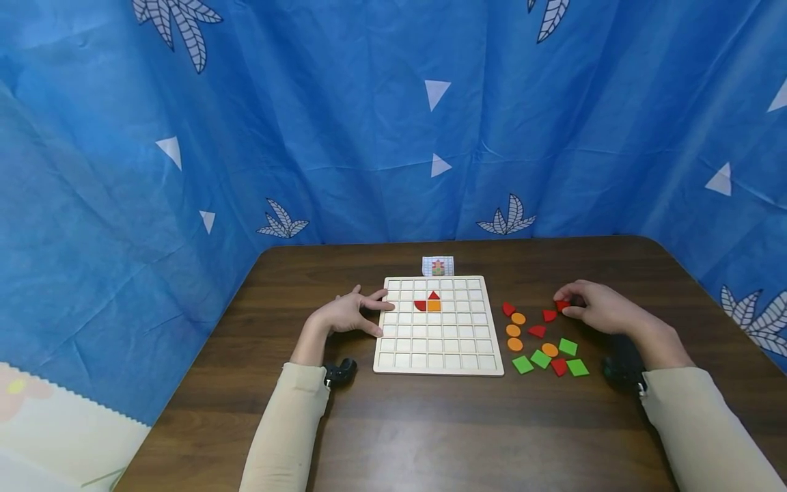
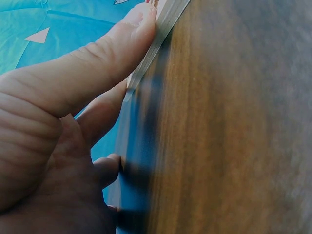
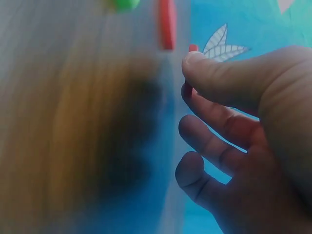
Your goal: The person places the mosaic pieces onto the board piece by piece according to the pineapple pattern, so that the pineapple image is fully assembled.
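Note:
My left hand (image 1: 350, 313) rests at the left edge of a white grid board (image 1: 406, 347), its fingers spread. In the left wrist view the thumb (image 2: 112, 58) lies against the board's edge. On the board sit a red triangle (image 1: 434, 296), an orange square (image 1: 434, 306) below it, and a red quarter circle (image 1: 421, 305) beside the square. My right hand (image 1: 596, 307) pinches a red piece (image 1: 562, 305) between thumb and fingertips, right of the board. The right wrist view shows this red piece (image 3: 193, 48) edge-on; the fingers hide most of its shape.
Between board and right hand lie several loose pieces: red ones (image 1: 537, 331), orange discs (image 1: 513, 331) and green squares (image 1: 541, 359). A small card (image 1: 438, 265) with a coloured grid picture lies behind the board. A blue curtain (image 1: 393, 137) hangs behind the wooden table (image 1: 430, 430).

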`<action>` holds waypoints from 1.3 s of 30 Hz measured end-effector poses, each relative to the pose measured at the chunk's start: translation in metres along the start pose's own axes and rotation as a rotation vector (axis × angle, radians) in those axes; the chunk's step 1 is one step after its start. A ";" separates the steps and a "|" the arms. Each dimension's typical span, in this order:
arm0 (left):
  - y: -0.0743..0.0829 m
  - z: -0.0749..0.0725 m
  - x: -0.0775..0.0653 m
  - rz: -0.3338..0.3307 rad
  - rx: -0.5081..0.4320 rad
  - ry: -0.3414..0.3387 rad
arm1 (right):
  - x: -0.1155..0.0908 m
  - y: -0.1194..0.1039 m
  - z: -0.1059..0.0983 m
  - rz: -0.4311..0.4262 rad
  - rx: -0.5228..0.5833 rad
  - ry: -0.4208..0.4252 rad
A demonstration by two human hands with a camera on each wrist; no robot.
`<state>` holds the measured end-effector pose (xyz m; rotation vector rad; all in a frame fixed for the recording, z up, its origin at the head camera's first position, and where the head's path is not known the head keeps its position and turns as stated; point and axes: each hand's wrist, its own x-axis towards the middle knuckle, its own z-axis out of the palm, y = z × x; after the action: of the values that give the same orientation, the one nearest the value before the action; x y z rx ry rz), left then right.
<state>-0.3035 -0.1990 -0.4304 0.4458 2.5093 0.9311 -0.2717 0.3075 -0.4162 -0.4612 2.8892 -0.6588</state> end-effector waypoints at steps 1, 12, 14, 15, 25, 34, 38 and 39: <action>0.000 0.000 0.000 -0.001 0.000 -0.001 | 0.002 -0.003 0.000 -0.006 0.003 0.003; -0.002 0.002 -0.002 -0.012 -0.004 0.009 | 0.024 -0.046 0.015 -0.036 -0.002 0.012; -0.001 0.002 -0.002 -0.011 -0.001 0.010 | 0.027 -0.053 0.017 -0.040 -0.002 0.016; -0.001 0.002 -0.002 -0.009 0.000 0.010 | 0.029 -0.056 0.018 -0.045 0.000 0.019; -0.002 0.001 0.000 -0.008 0.010 0.010 | 0.044 -0.092 0.021 -0.092 0.019 0.023; 0.001 0.000 0.000 -0.018 0.006 0.008 | 0.065 -0.127 0.032 -0.129 0.025 -0.004; 0.001 0.000 -0.001 -0.011 0.007 0.006 | 0.075 -0.141 0.040 -0.136 0.029 -0.026; 0.001 0.000 -0.001 -0.008 0.010 0.006 | 0.077 -0.144 0.042 -0.134 0.030 -0.031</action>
<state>-0.3030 -0.1985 -0.4292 0.4365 2.5206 0.9185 -0.2974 0.1423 -0.3953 -0.6592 2.8338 -0.7067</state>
